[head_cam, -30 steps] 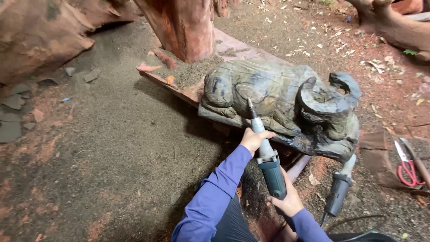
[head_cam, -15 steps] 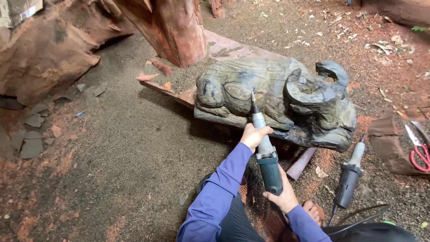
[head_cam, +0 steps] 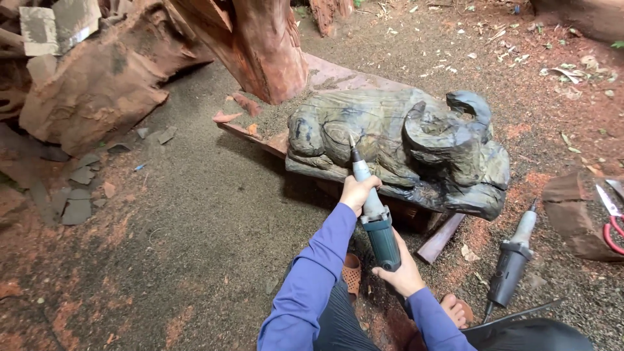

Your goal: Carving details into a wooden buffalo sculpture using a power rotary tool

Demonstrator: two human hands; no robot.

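Gripping grinder (head_cam: 376,224), tip touching carving (head_cam: 396,146) edge

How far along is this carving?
The carving already has its animal shape, with curled horn and body folds cut. In hand: both hands steer a grinder, tip at its side. The surface looks rough and unsanded, so finishing seems left.

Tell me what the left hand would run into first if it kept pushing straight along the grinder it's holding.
The left hand grips the grinder near its nose, pointing up at the dark wood carving. Going straight on, it would likely meet the carving's lower front side, where the bit already seems to touch.
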